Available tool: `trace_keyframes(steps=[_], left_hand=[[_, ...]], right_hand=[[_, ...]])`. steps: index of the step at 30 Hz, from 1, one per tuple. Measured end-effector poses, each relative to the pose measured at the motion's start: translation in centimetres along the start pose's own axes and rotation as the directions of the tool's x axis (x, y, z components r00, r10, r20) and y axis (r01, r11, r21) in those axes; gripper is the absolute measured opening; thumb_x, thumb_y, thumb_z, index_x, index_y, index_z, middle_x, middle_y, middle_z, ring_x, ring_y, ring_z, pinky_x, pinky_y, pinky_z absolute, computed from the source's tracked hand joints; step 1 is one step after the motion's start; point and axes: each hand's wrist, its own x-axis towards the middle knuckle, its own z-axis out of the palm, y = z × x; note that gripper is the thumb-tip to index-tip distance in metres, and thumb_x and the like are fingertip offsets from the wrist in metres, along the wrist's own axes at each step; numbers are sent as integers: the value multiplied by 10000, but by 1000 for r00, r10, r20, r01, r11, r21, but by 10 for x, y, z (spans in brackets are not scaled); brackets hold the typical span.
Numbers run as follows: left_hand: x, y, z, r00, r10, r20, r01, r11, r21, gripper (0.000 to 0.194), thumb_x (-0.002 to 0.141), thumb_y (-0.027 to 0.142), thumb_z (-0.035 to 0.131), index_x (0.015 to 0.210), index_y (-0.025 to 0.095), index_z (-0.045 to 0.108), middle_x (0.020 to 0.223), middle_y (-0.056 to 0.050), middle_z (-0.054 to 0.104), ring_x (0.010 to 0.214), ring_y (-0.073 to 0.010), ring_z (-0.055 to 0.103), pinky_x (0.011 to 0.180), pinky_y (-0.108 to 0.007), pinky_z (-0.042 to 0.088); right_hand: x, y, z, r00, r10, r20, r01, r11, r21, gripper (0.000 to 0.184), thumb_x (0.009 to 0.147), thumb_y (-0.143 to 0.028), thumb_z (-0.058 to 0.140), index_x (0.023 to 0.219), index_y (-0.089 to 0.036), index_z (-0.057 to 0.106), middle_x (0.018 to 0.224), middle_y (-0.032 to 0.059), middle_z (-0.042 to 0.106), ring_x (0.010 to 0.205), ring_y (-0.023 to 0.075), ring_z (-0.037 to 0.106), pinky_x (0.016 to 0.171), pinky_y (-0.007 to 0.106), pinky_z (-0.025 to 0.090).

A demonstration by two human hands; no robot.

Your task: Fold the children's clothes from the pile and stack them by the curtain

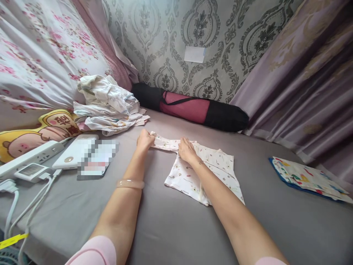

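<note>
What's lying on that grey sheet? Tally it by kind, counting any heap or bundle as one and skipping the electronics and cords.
Spread garment: 1
Cloth heap: 1
Folded bundle: 1
Long black-and-pink bag: 1
Cushion: 1
Total: 5

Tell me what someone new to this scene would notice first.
Probably the small white printed garment near the center, its sleeve drawn out sideways, with the left hand gripping the cuff end and the right hand on the fabric near the shoulder. Behind it, a long black-and-pink bag lies in front of the patterned wall, with a rumpled heap of cloth by its left end.
</note>
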Motion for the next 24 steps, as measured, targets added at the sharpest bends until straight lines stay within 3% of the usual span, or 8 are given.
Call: trace_keyframes(steps=[4,8,10,17,21,24], left_hand=[[3,-2,1,999,-32,-37,28,993,-111,248,788,215,545,1032,187,580,1055,-117,689,995,-259,644,787,-316,485],[6,-9,2,996,-86,-4,85,984,-155,205,808,218,545,985,166,632,859,-104,715,856,-241,671,760,-311,489],[5,-11,2,995,-95,-14,92,985,-146,188,843,253,518,946,175,654,807,-102,713,863,-250,669,780,-323,487],[-4,-3,3,990,-91,-106,83,994,-73,262,905,325,440,1015,201,643,1061,-135,690,1077,-285,613,882,-351,467],[-5,0,-4,990,-119,-76,116,992,-42,266,905,344,432,952,194,646,1015,-154,688,1058,-305,616,875,-376,475],[-3,7,-13,992,-79,-103,72,994,-78,245,889,363,454,882,196,633,926,-128,685,1012,-302,627,889,-383,477]], right_hand=[[3,-2,11,995,78,62,-82,994,67,620,1001,-358,184,1521,-22,217,1614,157,140,1489,258,87,1192,413,79],[3,-2,18,995,89,56,-93,992,80,691,996,-452,137,1532,-16,173,1623,143,73,1493,248,29,1194,415,5],[3,-2,20,994,93,50,-96,993,72,696,994,-464,132,1536,-29,169,1624,135,66,1494,243,24,1193,410,-5],[3,-2,21,994,97,40,-98,995,32,686,991,-467,143,1539,-58,196,1624,124,97,1491,252,52,1190,416,20],[4,-4,20,992,113,59,-115,993,29,687,987,-468,141,1541,-64,194,1627,116,91,1492,249,43,1190,411,10],[5,-5,19,990,124,70,-127,991,41,695,985,-467,154,1540,-48,185,1628,118,82,1492,256,37,1192,412,9]])
